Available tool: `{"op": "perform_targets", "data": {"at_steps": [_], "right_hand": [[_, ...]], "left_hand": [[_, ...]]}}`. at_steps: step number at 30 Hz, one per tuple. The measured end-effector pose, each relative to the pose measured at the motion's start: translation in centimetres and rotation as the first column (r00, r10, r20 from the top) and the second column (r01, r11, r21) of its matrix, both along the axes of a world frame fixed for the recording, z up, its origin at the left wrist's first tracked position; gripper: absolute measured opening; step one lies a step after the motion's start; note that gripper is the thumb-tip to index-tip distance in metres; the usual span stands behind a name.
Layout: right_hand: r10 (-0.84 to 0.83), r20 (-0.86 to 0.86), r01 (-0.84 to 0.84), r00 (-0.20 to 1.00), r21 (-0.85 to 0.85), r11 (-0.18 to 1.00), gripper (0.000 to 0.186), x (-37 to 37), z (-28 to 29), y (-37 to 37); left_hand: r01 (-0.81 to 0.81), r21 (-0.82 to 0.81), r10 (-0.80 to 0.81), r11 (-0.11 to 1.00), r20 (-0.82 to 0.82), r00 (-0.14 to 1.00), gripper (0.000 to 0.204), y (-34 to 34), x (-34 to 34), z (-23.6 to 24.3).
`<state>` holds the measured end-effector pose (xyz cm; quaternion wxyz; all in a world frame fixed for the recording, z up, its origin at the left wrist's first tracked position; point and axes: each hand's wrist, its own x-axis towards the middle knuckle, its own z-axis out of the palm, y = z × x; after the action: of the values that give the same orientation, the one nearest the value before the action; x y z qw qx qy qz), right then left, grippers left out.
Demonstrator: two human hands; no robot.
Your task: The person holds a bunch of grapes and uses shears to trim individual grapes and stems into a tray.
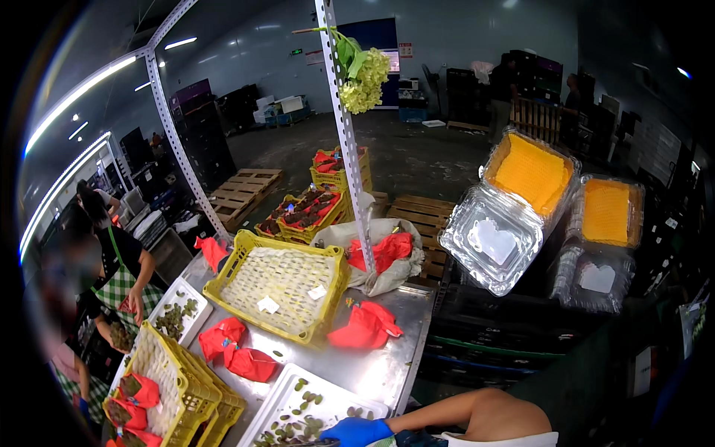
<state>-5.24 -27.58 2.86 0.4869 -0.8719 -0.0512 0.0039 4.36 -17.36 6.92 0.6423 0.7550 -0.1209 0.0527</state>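
My right hand (359, 430), in a blue glove, comes in at the lower edge over a white tray (337, 381). Its fingers are mostly cut off by the frame, and a small dark object shows just beside them, too little of it to name. Loose oval grapes (299, 428), green to purplish, are scattered in that tray. My left hand is out of view. Behind the tray, red wrapped bundles (251, 364) lie on the metal table (380, 366). A yellow crate (328, 316) with a pale padded liner stands beyond them.
Stacked yellow crates (195, 387) with red bundles stand left; another white tray (195, 293) holds grapes. Co-workers in checked aprons (128, 287) stand there. A perforated post (347, 141) rises at the table's far edge. Clear plastic boxes (491, 238) with orange padding are stacked right.
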Motion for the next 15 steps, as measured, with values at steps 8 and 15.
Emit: {"op": "perform_targets", "data": {"at_steps": [8, 15], "right_hand": [[0.02, 0.044, -0.022, 0.999, 0.043, 0.999, 0.033, 1.0, 0.2, 0.4], [-0.038, -0.04, 0.039, 0.998, 0.035, 0.999, 0.031, 0.4, 1.9, 0.9]], "left_hand": [[0.0, 0.034, -0.001, 0.999, 0.035, 0.999, 0.04, -0.7, 0.3, -0.1], [-0.065, 0.055, 0.059, 0.996, 0.093, 0.994, 0.039, 0.5, 0.0, -0.3]]}}
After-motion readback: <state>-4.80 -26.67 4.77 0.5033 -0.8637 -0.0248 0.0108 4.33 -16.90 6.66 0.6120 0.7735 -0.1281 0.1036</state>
